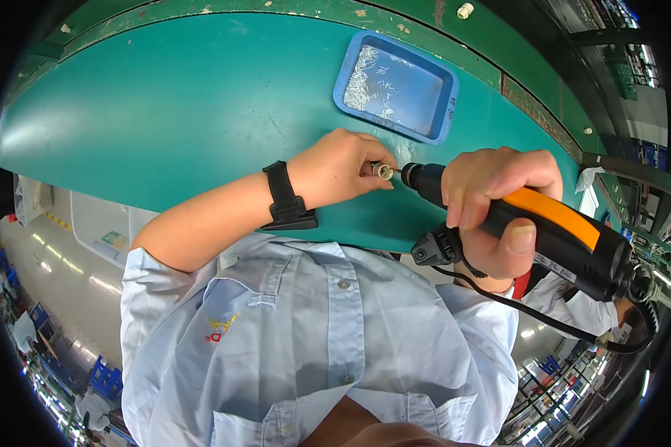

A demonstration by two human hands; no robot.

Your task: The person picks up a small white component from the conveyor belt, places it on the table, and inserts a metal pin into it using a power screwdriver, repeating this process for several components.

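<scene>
Between the thumb and fingers of my left hand [343, 167] is a small round metal connector [382, 171], its open end turned to the right. My right hand [499, 197] wraps round a black and orange electric screwdriver [559, 223], which points left. Its thin bit [399, 170] reaches toward the connector; whether the tip touches it I cannot tell. Just beyond both hands lies a blue plastic tray [449, 112] with many small silvery pins or screws [359, 88] heaped mostly at its left side.
A green mat [164, 97] covers the worktable. From the screwdriver's rear, a black cable [552, 324] loops down at the right. Black straps with small devices sit on both wrists. At the lower right another person's sleeve [585, 313] shows close to the table.
</scene>
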